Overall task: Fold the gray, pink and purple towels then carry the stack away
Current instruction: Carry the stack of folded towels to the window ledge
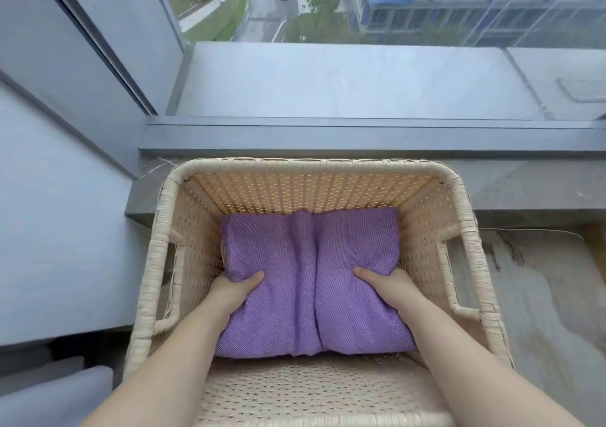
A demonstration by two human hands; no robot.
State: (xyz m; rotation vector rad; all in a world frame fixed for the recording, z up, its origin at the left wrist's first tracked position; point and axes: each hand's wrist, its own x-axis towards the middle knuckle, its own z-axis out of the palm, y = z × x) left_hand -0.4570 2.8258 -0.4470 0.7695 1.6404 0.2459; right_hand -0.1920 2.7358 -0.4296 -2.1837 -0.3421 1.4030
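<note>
A folded purple towel point(311, 279) lies on top of a stack inside a woven wicker basket point(314, 167). My left hand point(234, 287) grips the stack's left side, thumb on top and fingers tucked under the edge. On the stack's right side my right hand point(382, 282) holds it the same way. The gray and pink towels are hidden beneath the purple one; only a dark sliver shows under its near edge.
The basket has side handle openings point(459, 275) and stands on a stained concrete floor point(541, 312) by a dark window sill point(360, 138). A glass window is ahead, a pale wall point(59, 230) on the left.
</note>
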